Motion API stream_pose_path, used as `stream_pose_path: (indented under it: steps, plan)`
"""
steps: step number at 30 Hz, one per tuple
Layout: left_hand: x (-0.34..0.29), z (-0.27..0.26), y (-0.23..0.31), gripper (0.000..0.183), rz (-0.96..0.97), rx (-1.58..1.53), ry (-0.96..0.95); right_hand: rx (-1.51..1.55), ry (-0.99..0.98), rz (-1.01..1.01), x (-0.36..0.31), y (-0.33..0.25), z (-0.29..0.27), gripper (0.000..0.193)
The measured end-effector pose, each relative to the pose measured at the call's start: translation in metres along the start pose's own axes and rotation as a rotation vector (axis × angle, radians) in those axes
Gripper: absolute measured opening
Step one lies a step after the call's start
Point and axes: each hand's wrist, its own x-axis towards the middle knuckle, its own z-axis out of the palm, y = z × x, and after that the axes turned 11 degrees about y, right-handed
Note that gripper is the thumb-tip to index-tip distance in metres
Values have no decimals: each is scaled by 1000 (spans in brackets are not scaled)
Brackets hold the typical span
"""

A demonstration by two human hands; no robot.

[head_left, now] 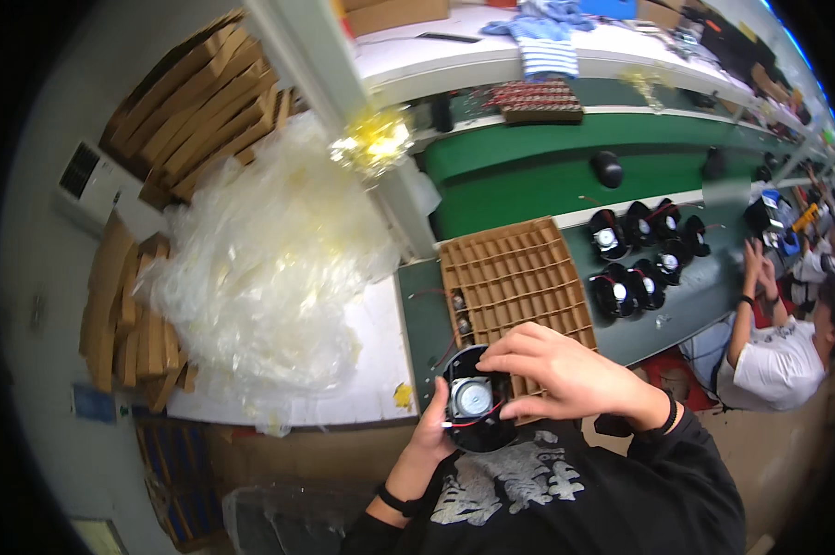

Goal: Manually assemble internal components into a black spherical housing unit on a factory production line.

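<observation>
Close to my body I hold a black round speaker housing [482, 440] with its open side up. Inside it sits a silver round speaker [473, 398] with a red and a dark wire, ending in a small white connector [448, 425]. My left hand [427, 433] is closed on the housing's left side, thumb along the rim. My right hand [570, 375] reaches across the right side, fingers bent at the upper rim and thumb near the speaker; its fingertips are partly hidden. Just beyond the housing, small loose speakers [463, 319] lie beside a cardboard divider tray [519, 268].
Several black housings with speakers [619, 294] stand on the green bench [644, 338] to the right. A heap of clear plastic bags [260, 287] covers the white table at left, near stacked cardboard [196, 102]. A person [778, 356] works at far right.
</observation>
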Motion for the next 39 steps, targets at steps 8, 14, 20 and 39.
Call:
stream_pose_path:
  steps: [8,14,20,39]
  plan:
    - [29,8,-21,66,-244,90,-79,39,-79,423,-46,46,2,29]
    - [68,14,-47,76,-393,214,-79,111,140,530,-109,84,7,26]
    - [89,38,-45,71,-261,241,-20,16,677,910,-218,153,-44,31]
    - [75,6,-25,61,23,282,345,498,1865,1419,-491,450,-102,23]
